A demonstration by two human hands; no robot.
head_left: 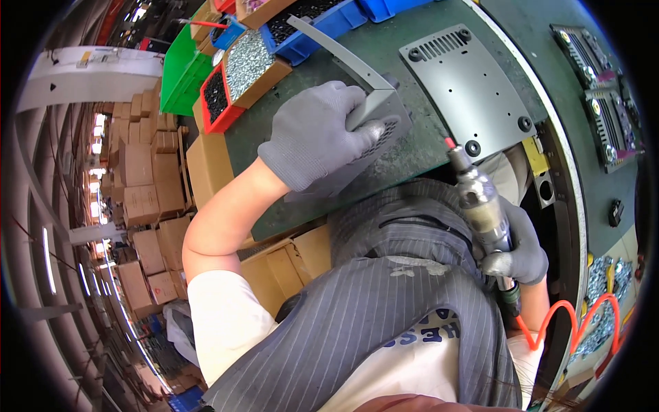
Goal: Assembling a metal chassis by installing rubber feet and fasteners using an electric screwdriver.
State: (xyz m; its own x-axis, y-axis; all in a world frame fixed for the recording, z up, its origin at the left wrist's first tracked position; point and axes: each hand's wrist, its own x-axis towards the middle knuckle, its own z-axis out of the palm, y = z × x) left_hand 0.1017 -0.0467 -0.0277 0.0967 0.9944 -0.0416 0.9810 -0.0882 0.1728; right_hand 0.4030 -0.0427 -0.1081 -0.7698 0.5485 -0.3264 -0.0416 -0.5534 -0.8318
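Observation:
My left hand (322, 130), in a grey glove, is closed on the edge of a grey sheet-metal casing (377, 113). The casing has a perforated side and a long flange pointing away; part of it lies hidden under the glove. My right hand (518, 247), gloved too, is wrapped around a power screwdriver (484, 209) with a red tip and a coiled orange-red hose at its rear. Just beyond the tool's tip, a flat grey metal plate (473, 89) with slots, small holes and black round feet rests at the right of the bench.
Along the far left of the green bench (274, 209) stand a red bin (220, 103), a box of silvery screws (254, 65), a green bin (185, 79) and blue bins (316, 27). Metal units (604, 117) lie on the right-hand surface past a white rail. Stacked cartons (141, 178) fill the left background.

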